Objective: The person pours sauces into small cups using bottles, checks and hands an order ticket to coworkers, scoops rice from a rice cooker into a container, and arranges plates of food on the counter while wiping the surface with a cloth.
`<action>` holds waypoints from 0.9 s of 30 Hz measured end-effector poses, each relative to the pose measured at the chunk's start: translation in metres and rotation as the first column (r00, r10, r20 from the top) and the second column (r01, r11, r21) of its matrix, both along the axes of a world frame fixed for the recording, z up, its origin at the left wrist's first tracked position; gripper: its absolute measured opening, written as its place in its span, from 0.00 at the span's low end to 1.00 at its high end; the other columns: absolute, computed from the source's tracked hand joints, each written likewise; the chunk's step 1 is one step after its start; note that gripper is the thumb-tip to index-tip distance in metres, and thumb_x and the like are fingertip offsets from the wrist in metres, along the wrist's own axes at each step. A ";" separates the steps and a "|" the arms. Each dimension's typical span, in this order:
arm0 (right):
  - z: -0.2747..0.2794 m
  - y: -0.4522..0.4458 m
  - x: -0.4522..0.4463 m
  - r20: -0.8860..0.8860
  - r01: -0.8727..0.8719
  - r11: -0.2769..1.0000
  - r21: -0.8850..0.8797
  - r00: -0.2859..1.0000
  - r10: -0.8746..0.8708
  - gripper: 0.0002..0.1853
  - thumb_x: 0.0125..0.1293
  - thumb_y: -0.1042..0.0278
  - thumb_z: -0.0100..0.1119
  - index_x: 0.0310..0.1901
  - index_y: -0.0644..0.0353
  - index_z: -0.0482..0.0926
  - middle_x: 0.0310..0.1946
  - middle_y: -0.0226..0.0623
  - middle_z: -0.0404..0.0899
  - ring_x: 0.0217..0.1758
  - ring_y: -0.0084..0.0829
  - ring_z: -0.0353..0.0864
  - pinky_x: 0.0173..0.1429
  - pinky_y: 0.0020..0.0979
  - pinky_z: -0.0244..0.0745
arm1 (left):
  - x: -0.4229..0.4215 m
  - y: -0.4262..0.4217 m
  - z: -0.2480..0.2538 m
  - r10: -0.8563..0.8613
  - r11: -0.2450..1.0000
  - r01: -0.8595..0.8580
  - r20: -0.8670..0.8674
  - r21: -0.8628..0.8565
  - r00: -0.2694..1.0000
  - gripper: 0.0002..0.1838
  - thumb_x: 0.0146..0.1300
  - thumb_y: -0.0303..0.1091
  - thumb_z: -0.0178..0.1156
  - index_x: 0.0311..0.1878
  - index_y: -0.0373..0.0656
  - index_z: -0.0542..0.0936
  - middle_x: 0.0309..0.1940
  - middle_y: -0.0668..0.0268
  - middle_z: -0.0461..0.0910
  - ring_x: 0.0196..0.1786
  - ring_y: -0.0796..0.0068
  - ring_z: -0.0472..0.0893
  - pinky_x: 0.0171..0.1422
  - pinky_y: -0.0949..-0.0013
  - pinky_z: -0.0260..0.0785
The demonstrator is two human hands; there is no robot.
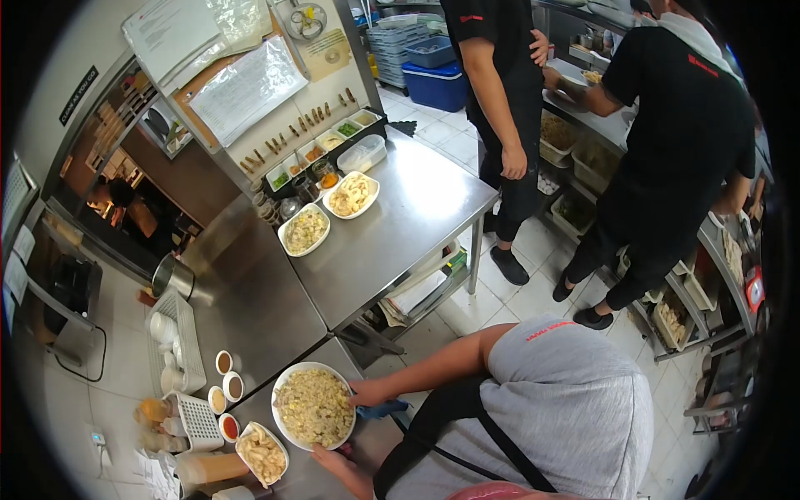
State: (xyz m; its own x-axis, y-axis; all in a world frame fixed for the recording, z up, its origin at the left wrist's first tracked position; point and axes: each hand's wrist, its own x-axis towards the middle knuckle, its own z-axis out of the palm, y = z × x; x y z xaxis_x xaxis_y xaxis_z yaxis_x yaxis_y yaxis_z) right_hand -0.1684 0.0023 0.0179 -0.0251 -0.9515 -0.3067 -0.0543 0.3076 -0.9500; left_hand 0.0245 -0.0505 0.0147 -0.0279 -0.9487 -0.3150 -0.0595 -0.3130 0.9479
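Observation:
A round white bowl of fried rice [315,407] is on the steel counter in front of me, at the lower middle of the head view. My right hand [367,392] grips its rim on the side nearer my body, the arm coming from a grey sleeve. Lower in the view, my left hand [332,463] is closed at the bowl's edge, its fingertips partly hidden. Blue cloth [382,410] shows just below my right hand; whether I hold it, I cannot tell. Beside the bowl stands a white dish of pale fried pieces [262,455].
Small sauce cups [233,386] and a white basket [177,342] line the counter's far side. Two dishes of food [305,231] stand on the adjoining steel table [400,208]. Two people in black [679,125] stand near shelving at the right.

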 end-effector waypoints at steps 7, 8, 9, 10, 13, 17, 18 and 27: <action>0.006 0.003 -0.001 -0.008 -0.009 1.000 -0.003 1.000 0.009 0.23 0.55 0.67 0.48 0.54 0.59 0.61 0.39 0.37 0.73 0.37 0.24 0.71 0.40 0.27 0.67 | -0.001 0.004 -0.002 0.023 1.000 -0.023 0.016 -0.012 1.000 0.20 0.59 0.48 0.36 0.44 0.42 0.63 0.23 0.60 0.72 0.13 0.72 0.69 0.13 0.76 0.58; 0.013 0.004 -0.003 -0.036 -0.020 1.000 -0.001 0.999 0.020 0.23 0.55 0.67 0.48 0.54 0.59 0.61 0.39 0.37 0.73 0.37 0.24 0.71 0.39 0.26 0.67 | -0.001 0.003 -0.001 0.021 1.000 -0.021 0.008 -0.016 1.000 0.20 0.59 0.48 0.36 0.45 0.41 0.63 0.22 0.59 0.72 0.12 0.72 0.69 0.12 0.76 0.58; 0.014 0.004 -0.004 -0.027 -0.039 0.999 -0.011 0.999 0.039 0.23 0.55 0.67 0.47 0.54 0.59 0.60 0.40 0.37 0.73 0.37 0.24 0.71 0.40 0.26 0.67 | -0.001 0.003 -0.001 0.019 1.000 -0.019 -0.001 -0.020 1.000 0.20 0.59 0.47 0.37 0.46 0.39 0.62 0.22 0.59 0.72 0.12 0.72 0.69 0.11 0.77 0.57; 0.015 0.005 -0.004 -0.020 -0.058 0.998 -0.022 0.998 0.057 0.24 0.55 0.68 0.47 0.55 0.59 0.59 0.40 0.37 0.72 0.38 0.24 0.71 0.41 0.26 0.67 | 0.000 0.004 -0.001 0.017 1.000 -0.017 -0.012 -0.025 1.000 0.21 0.60 0.46 0.37 0.46 0.38 0.61 0.21 0.58 0.72 0.11 0.73 0.68 0.10 0.78 0.57; 0.004 -0.001 -0.002 0.027 -0.048 0.997 -0.063 0.998 0.049 0.24 0.55 0.69 0.47 0.55 0.60 0.58 0.43 0.38 0.72 0.42 0.25 0.70 0.45 0.27 0.66 | -0.002 0.004 -0.001 0.035 0.999 -0.034 0.017 -0.035 0.999 0.21 0.60 0.46 0.37 0.47 0.38 0.61 0.21 0.58 0.72 0.11 0.72 0.68 0.10 0.78 0.57; -0.016 -0.009 0.001 -0.013 -0.016 0.999 -0.052 1.000 0.015 0.21 0.54 0.68 0.48 0.52 0.57 0.66 0.46 0.41 0.72 0.50 0.31 0.70 0.52 0.30 0.64 | 0.000 0.003 -0.004 0.022 0.999 -0.022 0.001 -0.029 1.000 0.21 0.60 0.47 0.36 0.47 0.39 0.60 0.22 0.57 0.72 0.11 0.72 0.69 0.09 0.78 0.56; -0.019 -0.010 0.002 -0.010 -0.016 0.997 -0.072 1.000 0.015 0.21 0.54 0.68 0.48 0.52 0.57 0.67 0.46 0.41 0.72 0.50 0.31 0.70 0.52 0.30 0.64 | -0.001 0.003 -0.003 0.023 0.999 -0.023 0.001 -0.028 1.000 0.21 0.60 0.47 0.36 0.47 0.39 0.60 0.22 0.57 0.72 0.11 0.72 0.69 0.09 0.78 0.56; -0.015 -0.008 -0.001 -0.036 -0.043 0.987 -0.158 0.999 0.038 0.22 0.52 0.68 0.50 0.52 0.57 0.67 0.46 0.42 0.72 0.49 0.33 0.70 0.52 0.31 0.63 | 0.002 0.000 -0.008 0.000 1.000 0.000 0.006 -0.021 1.000 0.22 0.60 0.47 0.36 0.47 0.39 0.60 0.20 0.57 0.71 0.10 0.72 0.68 0.09 0.77 0.57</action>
